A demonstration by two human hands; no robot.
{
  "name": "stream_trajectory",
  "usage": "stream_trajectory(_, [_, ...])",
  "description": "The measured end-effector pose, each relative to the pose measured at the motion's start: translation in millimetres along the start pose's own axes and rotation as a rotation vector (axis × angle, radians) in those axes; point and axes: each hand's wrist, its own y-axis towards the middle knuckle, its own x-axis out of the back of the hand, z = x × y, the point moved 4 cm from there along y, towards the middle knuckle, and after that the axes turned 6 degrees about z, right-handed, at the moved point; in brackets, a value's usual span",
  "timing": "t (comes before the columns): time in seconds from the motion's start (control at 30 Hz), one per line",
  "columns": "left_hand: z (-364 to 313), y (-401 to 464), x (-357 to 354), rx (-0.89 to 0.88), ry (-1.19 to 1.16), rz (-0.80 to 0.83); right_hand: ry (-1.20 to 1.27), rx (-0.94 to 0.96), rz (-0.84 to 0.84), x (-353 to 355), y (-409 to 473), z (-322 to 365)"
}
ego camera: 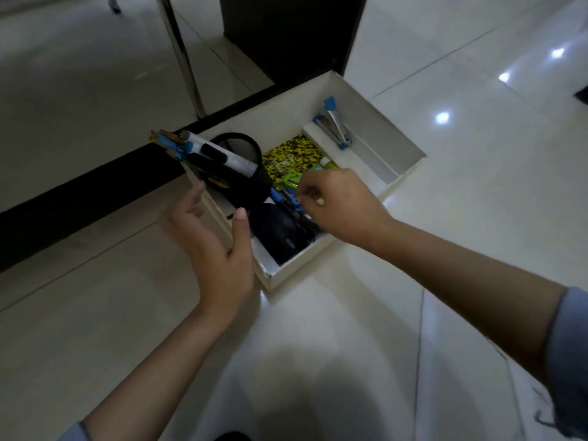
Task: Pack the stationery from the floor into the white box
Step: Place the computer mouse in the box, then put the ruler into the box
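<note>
Right hand in white box

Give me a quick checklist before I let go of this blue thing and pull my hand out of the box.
1. Right hand over the white box: ok.
2. Blue item pinched by its fingers: ok.
3. Left hand open, beside the box wall: ok.
4. Pen holder tilted, pens poking over the rim: not ok.
5. Stapler inside: ok.
6. Floor free of stationery: cannot tell beyond view.
</note>
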Motion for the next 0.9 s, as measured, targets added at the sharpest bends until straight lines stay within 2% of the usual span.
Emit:
stream_trajectory(0.07, [-24.9,0.0,-1.2,-0.197,0.050,0.085,0.004,0.063,-0.117,14.5,-22.1,-3.6])
stream_trajectory(0.17, [-56.3,5.4,-28.6,-0.317,0.107,0.383,-0.007,0.056,-0.269,27.4,-56.4,-20.9])
stream_trajectory(0.27, [-71.2,3.5,-68.2,-0.343,0.221,0.644,0.091,-0.117,-0.455,27.4,-99.4,-52.1])
stream_trajectory(0.33, [-70.4,1.0,-88.5,-0.349,0.296,0.729,0.156,-0.271,-0.544,17.8,-137.3,-77.1])
stream_trajectory(0.43, [-64.6,-0.5,-104.7,-0.370,0.396,0.794,0.277,-0.592,-0.631,-6.1,-203.9,-118.1])
stream_trajectory(0.5, [-60.7,-3.6,-110.6,-0.442,0.472,0.842,0.318,-0.838,-0.630,-26.8,-248.3,-143.1])
stream_trajectory(0.67, [-59.1,-8.2,-115.1,-0.524,0.540,0.866,0.190,-1.237,-0.531,-58.1,-313.7,-174.6])
stream_trajectory(0.73, [-61.7,-8.4,-114.6,-0.539,0.548,0.845,0.172,-1.344,-0.493,-62.0,-325.0,-179.3])
stream_trajectory(0.9, [-64.2,-9.1,-111.7,-0.532,0.507,0.844,0.253,-1.452,-0.482,-61.8,-337.2,-194.4])
